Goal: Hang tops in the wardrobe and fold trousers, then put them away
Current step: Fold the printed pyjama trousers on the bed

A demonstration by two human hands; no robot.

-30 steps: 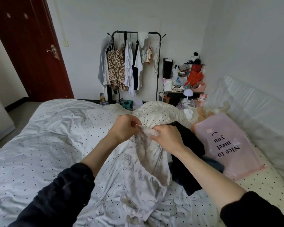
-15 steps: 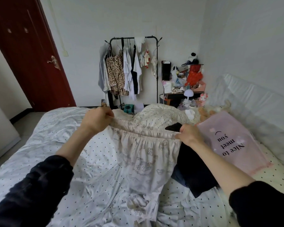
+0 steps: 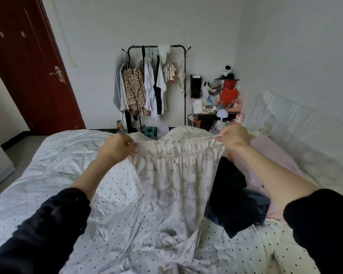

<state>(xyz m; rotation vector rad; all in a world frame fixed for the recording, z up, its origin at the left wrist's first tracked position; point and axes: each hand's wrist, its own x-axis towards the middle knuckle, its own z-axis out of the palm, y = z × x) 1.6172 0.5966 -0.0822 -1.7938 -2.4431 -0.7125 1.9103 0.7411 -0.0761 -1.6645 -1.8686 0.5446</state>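
Left hand (image 3: 118, 148) and right hand (image 3: 234, 135) pinch printed pyjama trousers (image 3: 174, 180) taut by the waistband (image 3: 178, 151), ready for lengthwise folding on the bed (image 3: 67, 175).

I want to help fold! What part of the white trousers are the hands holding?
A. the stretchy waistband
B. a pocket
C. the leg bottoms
A: the left hand and right hand pinch the two ends of the gathered waistband, and the trousers hang down to the bed.
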